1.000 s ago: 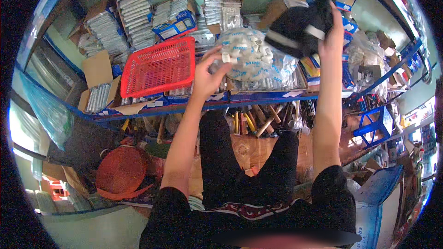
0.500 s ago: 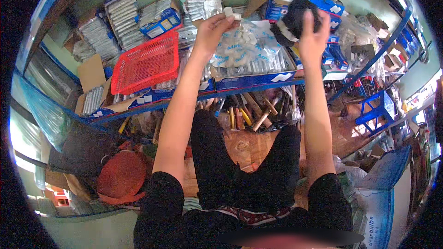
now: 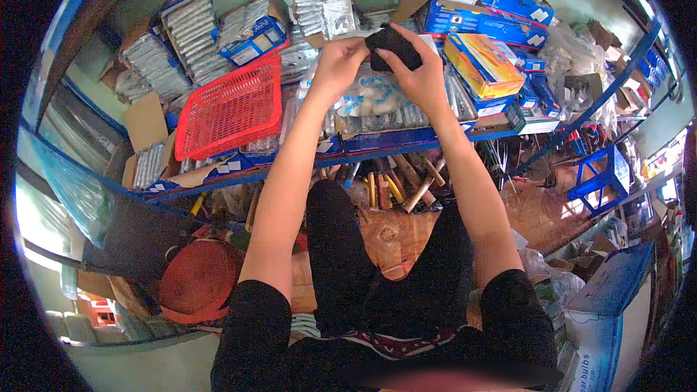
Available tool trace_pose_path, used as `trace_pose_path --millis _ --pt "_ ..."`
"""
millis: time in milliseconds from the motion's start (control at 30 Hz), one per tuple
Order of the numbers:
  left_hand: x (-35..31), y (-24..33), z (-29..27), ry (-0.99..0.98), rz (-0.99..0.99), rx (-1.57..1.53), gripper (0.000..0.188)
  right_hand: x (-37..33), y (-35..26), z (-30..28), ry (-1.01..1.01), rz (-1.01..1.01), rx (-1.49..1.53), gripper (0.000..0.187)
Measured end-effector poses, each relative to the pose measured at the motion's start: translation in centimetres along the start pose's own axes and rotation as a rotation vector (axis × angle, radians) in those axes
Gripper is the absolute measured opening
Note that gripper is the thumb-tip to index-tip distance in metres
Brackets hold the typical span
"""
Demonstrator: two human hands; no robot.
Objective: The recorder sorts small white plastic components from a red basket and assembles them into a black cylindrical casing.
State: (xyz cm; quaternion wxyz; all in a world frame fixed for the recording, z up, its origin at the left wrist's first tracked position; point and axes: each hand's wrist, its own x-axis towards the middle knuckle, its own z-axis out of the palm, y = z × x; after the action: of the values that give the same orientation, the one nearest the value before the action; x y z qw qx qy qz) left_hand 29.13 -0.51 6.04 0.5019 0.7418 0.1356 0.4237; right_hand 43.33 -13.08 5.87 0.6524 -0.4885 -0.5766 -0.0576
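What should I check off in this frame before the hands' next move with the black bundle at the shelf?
1. Both hands on the black crumpled bag-like bundle: ok; left hand and right hand grip it.
2. Bundle lifted off the shelf stock: ok, held above the clear plastic packets.
3. Bundle's contents: cannot tell.
4. Red plastic mesh basket out of the hands' way: ok, it sits apart, to the left.
5. Blue metal shelf edge clear of the forearms: cannot tell.
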Motion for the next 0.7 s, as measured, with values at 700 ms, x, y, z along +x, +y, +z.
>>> trace_pose_path --millis 700 --pt "2.3 3.4 -0.4 -0.274 0.037 0.262 0.037 -0.9 2.5 0.5 0.071 -0.219 -0.185 0.044"
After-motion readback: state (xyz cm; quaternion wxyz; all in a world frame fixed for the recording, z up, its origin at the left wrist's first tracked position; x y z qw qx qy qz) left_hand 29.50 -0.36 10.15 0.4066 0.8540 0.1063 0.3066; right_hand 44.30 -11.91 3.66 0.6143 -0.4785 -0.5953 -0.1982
